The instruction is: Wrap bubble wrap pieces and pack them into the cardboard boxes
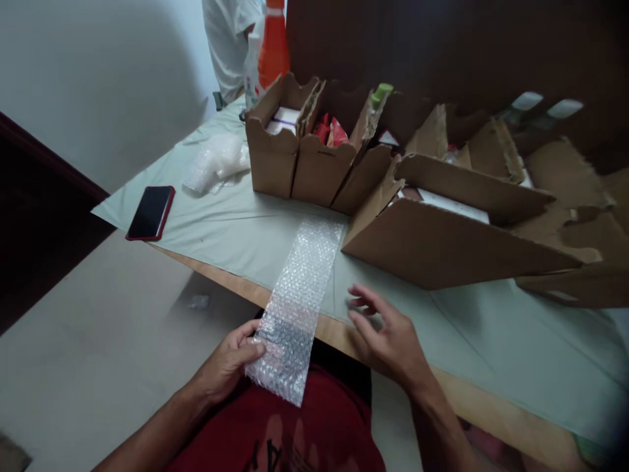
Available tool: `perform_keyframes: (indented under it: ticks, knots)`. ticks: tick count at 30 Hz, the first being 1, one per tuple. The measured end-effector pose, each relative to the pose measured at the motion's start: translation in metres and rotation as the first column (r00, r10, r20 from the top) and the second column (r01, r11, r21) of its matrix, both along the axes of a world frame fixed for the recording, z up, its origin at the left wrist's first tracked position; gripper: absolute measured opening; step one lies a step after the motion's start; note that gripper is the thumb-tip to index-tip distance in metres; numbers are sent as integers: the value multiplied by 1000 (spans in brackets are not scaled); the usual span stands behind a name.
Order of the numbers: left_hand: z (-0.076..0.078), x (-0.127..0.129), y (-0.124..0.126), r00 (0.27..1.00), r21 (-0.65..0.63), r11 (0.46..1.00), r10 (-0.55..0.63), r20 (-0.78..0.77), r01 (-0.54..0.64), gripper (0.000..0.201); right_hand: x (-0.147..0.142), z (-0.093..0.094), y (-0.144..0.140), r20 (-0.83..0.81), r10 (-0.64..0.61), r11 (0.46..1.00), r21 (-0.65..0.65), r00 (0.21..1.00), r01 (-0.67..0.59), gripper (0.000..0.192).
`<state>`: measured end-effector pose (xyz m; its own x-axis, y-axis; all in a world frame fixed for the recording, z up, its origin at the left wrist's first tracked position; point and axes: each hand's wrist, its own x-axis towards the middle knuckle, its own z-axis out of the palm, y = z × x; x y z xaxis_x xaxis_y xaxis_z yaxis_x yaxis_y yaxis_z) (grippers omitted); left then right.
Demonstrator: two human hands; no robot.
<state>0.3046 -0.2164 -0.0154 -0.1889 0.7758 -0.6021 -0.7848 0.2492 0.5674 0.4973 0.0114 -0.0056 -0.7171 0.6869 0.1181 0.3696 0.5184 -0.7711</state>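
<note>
A long strip of bubble wrap [299, 295] lies across the table edge and hangs down over my red shirt. My left hand [228, 364] pinches its near left edge with thumb and fingers. My right hand [388, 334] hovers open just right of the strip, above the table's front edge, fingers spread and holding nothing. The table [230, 226] is covered with a pale green cloth.
Several open cardboard boxes [319, 157] with packets and bottles stand in a row behind, and a larger flat carton [442, 242] lies to the right. A black phone in a red case [151, 212] and crumpled plastic [216, 164] sit at left. A person in white [228, 46] stands beyond.
</note>
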Motion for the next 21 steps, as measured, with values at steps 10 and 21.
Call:
perform_keyframes:
  ticks: [10, 21]
  knots:
    - [26, -7, 14, 967, -4, 998, 63, -248, -67, 65, -39, -6, -39, -124, 70, 985, 166, 990, -49, 38]
    - [-6, -30, 68, -265, -35, 897, 92, -960, 440, 40, -33, -9, -1, 79, -179, 822, 559, 981, 105, 51]
